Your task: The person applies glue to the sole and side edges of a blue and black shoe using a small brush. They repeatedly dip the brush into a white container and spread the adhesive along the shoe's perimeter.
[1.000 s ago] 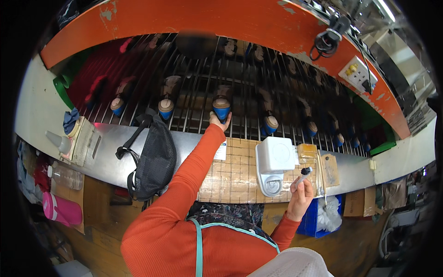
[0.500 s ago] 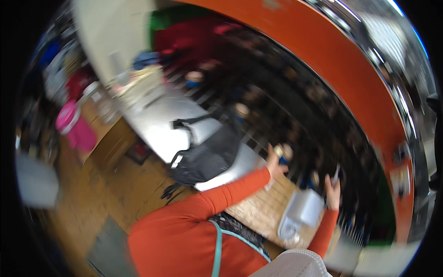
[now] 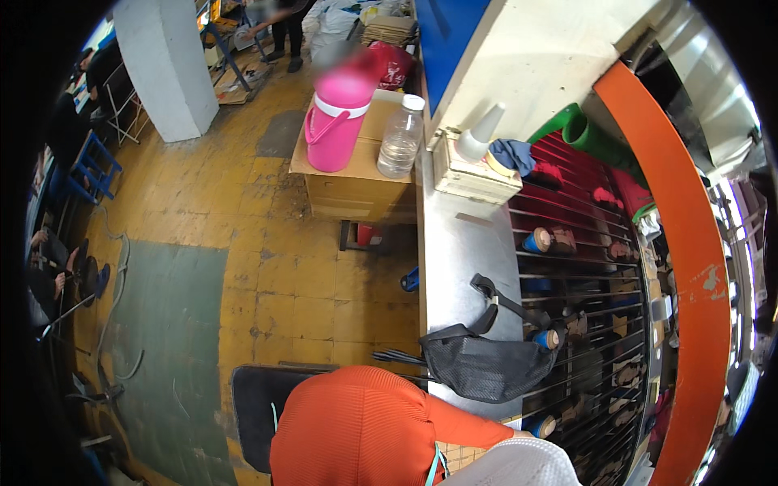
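Observation:
My left arm in an orange sleeve [image 3: 463, 423] reaches right across the front of the metal counter. Only a sliver of my left hand [image 3: 523, 435] shows past the cuff, its fingers hidden behind a pale cap brim [image 3: 519, 463]. Nearest to it is a blue cylinder with a tan end [image 3: 543, 427] beside the dark bars. I cannot tell whether the hand touches it. A black mesh bag [image 3: 490, 364] with a strap lies farther along the metal counter [image 3: 462, 267]. My right hand is out of view.
A pink jug [image 3: 336, 130] and a clear bottle [image 3: 401, 138] stand on a cardboard box [image 3: 348, 198]. Beyond the bag sits a box with a grey cone [image 3: 480, 134]. An orange beam [image 3: 681, 243] curves along the right. Other people [image 3: 288, 24] are farther off.
The view has swung left and sharpened, bringing the floor, jug and pillar into sight. My right hand has left the view, and my left hand is now mostly covered.

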### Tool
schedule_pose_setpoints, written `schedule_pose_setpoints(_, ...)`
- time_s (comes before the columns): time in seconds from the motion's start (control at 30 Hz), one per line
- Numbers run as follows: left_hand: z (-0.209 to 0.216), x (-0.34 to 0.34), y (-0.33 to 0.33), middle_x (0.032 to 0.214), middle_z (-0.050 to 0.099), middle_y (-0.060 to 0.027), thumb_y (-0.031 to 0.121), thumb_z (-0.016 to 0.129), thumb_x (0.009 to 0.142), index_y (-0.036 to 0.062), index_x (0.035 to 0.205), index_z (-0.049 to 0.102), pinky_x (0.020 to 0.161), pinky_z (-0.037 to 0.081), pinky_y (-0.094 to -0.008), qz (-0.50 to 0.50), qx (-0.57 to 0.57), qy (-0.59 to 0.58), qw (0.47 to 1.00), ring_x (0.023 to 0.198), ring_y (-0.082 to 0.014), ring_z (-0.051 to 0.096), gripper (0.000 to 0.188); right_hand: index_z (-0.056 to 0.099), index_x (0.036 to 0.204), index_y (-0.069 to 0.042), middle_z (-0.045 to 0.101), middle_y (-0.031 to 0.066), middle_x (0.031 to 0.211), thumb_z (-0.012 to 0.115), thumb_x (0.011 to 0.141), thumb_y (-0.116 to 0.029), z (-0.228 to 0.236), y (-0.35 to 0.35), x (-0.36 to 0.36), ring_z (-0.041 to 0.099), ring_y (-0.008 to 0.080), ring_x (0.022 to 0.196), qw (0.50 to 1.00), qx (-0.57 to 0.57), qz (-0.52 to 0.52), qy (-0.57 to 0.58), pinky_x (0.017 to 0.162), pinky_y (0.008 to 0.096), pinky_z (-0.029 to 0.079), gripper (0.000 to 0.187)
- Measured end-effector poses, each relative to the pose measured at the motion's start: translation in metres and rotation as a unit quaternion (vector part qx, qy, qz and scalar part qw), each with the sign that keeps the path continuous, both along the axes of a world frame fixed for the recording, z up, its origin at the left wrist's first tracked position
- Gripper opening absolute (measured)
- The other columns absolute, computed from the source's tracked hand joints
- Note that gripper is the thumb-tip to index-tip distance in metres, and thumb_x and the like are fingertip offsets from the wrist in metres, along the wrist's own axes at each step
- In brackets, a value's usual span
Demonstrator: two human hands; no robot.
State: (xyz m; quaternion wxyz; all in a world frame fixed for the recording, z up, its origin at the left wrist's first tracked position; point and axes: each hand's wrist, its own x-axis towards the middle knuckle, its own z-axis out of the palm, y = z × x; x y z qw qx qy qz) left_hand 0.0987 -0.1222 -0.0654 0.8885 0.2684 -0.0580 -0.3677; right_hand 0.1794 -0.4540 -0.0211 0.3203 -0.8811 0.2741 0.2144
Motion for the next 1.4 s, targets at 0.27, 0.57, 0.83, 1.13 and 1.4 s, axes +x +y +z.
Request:
schedule_pose_setpoints(0.27, -0.023, 0.014, -0.011, 0.094, 0.066, -0.0061, 0.050, 0.069, 0.082, 0.0129, 0.105, 0.062, 0.075, 0.048, -0.0422, -0.117, -0.090, 0.023, 0.989, 0.084, -0.0266, 0.066, 0.044, 0.061, 0.117, -0.003, 0.065, 0.0098, 0.116, 0.057, 0.086, -0.036, 0.103, 0.048, -0.072, 0.060, 0.0279, 0.106, 0.890, 0.344, -0.139, -0.267, 0.091, 0.0452, 0.046, 0.045)
schedule_pose_setpoints(0.57, -0.036, -0.009, -0.012, 0.119, 0.066, -0.0093, 0.032, 0.075, 0.082, 0.0102, 0.123, 0.059, 0.095, 0.043, -0.0549, -0.228, -0.290, 0.050, 0.928, 0.104, -0.0354, 0.062, 0.050, 0.052, 0.111, -0.001, 0.052, 0.0060, 0.098, 0.070, 0.082, -0.009, 0.056, 0.115, -0.172, 0.050, 0.0197, 0.088, 0.869, 0.170, 0.160, -0.436, 0.083, 0.0339, 0.043, 0.035)
schedule_pose_setpoints(0.83, -0.034, -0.003, -0.018, 0.108, 0.070, -0.0156, 0.009, 0.072, 0.081, 0.0000, 0.112, 0.063, 0.093, 0.048, -0.0546, -0.241, -0.221, 0.124, 0.937, 0.100, -0.0339, 0.065, 0.033, 0.041, 0.123, 0.001, 0.054, 0.0120, 0.104, 0.070, 0.086, -0.009, 0.062, 0.127, -0.236, 0.054, 0.0229, 0.089, 0.879, 0.113, 0.071, -0.458, 0.079, 0.0335, 0.048, 0.049)
schedule_pose_setpoints(1.13, 0.002, -0.021, 0.015, 0.108, 0.070, -0.0121, 0.002, 0.083, 0.068, 0.0017, 0.109, 0.068, 0.094, 0.050, -0.0435, -0.060, -0.125, -0.055, 0.989, 0.098, -0.0265, 0.066, 0.043, 0.030, 0.141, 0.002, 0.059, 0.0197, 0.117, 0.064, 0.093, -0.018, 0.036, 0.088, -0.331, 0.061, 0.0301, 0.097, 0.852, 0.007, -0.078, -0.517, 0.082, 0.0374, 0.054, 0.062)
schedule_pose_setpoints(1.4, 0.021, -0.057, 0.054, 0.128, 0.054, -0.0093, -0.001, 0.077, 0.068, 0.0073, 0.133, 0.046, 0.102, 0.046, -0.0381, 0.067, -0.112, -0.212, 0.968, 0.113, -0.0225, 0.056, 0.072, 0.061, 0.107, 0.002, 0.061, 0.0034, 0.094, 0.058, 0.097, -0.016, 0.013, 0.140, -0.443, 0.053, 0.0113, 0.086, 0.850, -0.086, -0.233, -0.465, 0.080, 0.0252, 0.044, 0.020)
